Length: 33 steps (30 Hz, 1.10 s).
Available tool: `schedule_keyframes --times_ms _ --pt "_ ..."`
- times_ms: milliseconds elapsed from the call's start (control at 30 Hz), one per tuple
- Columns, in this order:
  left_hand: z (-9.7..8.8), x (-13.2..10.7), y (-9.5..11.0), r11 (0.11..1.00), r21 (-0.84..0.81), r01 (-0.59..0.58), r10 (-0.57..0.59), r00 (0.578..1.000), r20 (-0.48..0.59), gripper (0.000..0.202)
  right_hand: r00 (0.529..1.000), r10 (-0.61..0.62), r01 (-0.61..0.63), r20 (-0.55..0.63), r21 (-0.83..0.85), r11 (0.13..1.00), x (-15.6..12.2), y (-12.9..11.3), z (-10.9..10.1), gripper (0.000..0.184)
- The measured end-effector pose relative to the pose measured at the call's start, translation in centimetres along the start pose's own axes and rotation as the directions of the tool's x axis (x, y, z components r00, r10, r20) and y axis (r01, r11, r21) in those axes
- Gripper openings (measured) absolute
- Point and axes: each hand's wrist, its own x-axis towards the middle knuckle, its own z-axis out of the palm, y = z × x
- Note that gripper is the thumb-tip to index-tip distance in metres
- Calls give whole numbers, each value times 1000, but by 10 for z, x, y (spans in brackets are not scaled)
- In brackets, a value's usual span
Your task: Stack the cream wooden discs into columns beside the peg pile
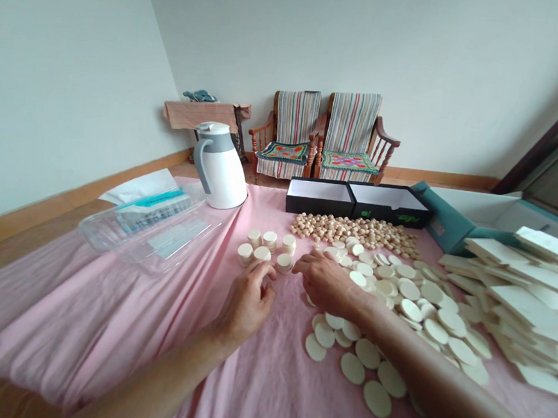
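Both my hands work over a pink cloth (274, 389) spread on the table. My left hand (246, 302) is curled, with no disc showing in it, its fingertips just in front of several short stacks of pale wooden discs (262, 246). My right hand (324, 282) lies palm down, its fingers on the edge of a spread of loose wooden discs (410, 290). More flat discs (354, 360) lie on the cloth below that hand, some overlapping.
Behind the discs lies a heap of small wooden balls (354, 233), backed by a pair of open black boxes (357, 201). A white jug (220, 166) and a clear plastic container (149, 228) stand at left. Pale wooden boards (518, 299) are piled at right.
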Motion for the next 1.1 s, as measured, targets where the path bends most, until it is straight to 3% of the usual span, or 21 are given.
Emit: schedule_keyframes --times_ms 333,500,633,767,900,1000,1100 --pt "0 1 2 1000 -13 -27 27 999 26 27 1000 -18 18 -14 12 1000 2 1 3 36" --pt "-2 0 3 1000 -9 -29 29 999 24 24 990 29 -14 -137 107 994 -8 10 -9 32" --pt "-2 0 7 997 -48 -63 65 997 48 16 951 161 -122 -265 157 980 -33 27 -14 28" --pt "1 -1 12 990 -78 -118 125 988 89 10 878 267 -223 -397 153 963 -59 50 -3 24" --pt "4 1 17 976 -80 -202 214 956 199 17 824 331 -307 -460 130 943 -74 70 9 24" --pt "4 6 25 966 -60 -251 257 913 317 29 814 354 -340 -461 117 933 -77 77 12 25" --pt "6 13 35 953 -71 -296 301 879 370 37 815 348 -337 -464 110 935 -79 77 11 25"
